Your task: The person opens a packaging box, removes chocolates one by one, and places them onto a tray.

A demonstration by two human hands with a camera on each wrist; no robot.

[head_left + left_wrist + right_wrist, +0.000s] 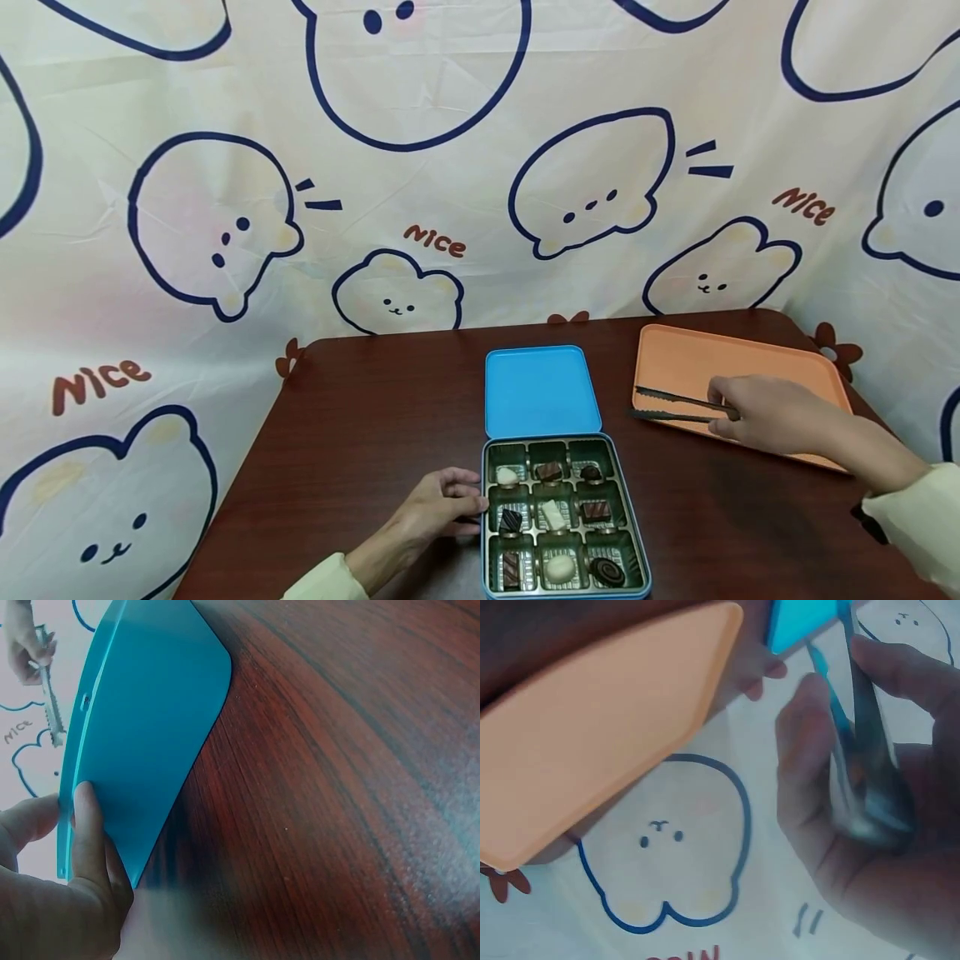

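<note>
1. Tongs [682,399] are in the right hand [776,412], grasped between thumb and fingers; their arms stand apart, tips above the left edge of the orange tray [742,358];
2. the blue box [142,750] sits on the tabletop [375,400], its lid [540,390] open beyond it; nine chocolates [559,569] lie one to a compartment;
3. the left hand [435,504] grasps nothing; its extended fingers touch the box's left side.
</note>
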